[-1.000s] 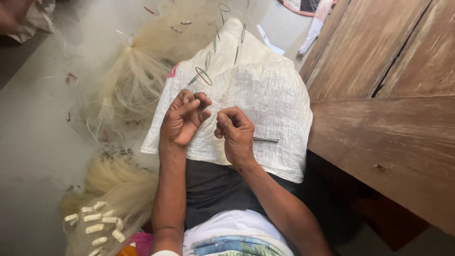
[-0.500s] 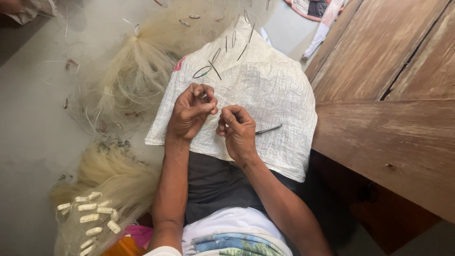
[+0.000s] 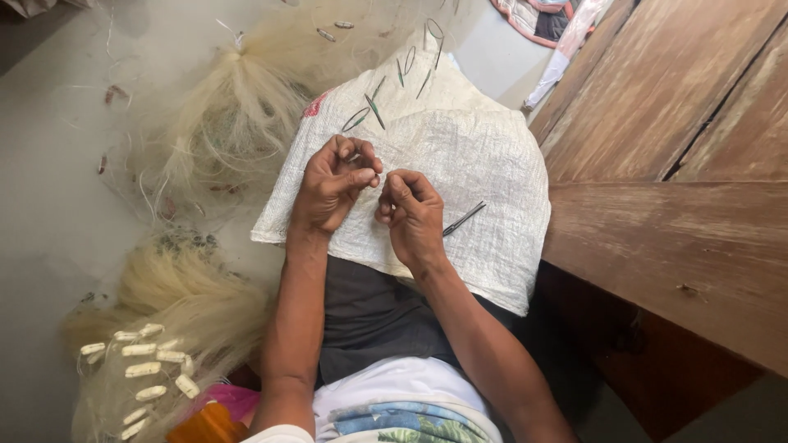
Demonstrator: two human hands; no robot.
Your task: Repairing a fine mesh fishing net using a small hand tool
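My left hand (image 3: 330,187) and my right hand (image 3: 412,215) meet over a white woven sack (image 3: 484,164) spread across my lap. The fingertips of both hands pinch a thin, pale thread of fishing net between them; the thread itself is barely visible. A small metal tool (image 3: 464,218) lies on the sack just right of my right hand. Several thin green netting needles (image 3: 369,108) lie on the sack beyond my hands.
Heaps of pale fishing net (image 3: 238,123) cover the grey floor to the left. A bundle of net with white floats (image 3: 152,369) lies at lower left. Dark wooden planks (image 3: 681,164) fill the right side. Coloured cloth (image 3: 542,16) lies at the top.
The two hands have stayed pinched together over the sack, with the fingers shifting slightly. The view has drifted a little, so the sack and the hands sit slightly higher and further right.
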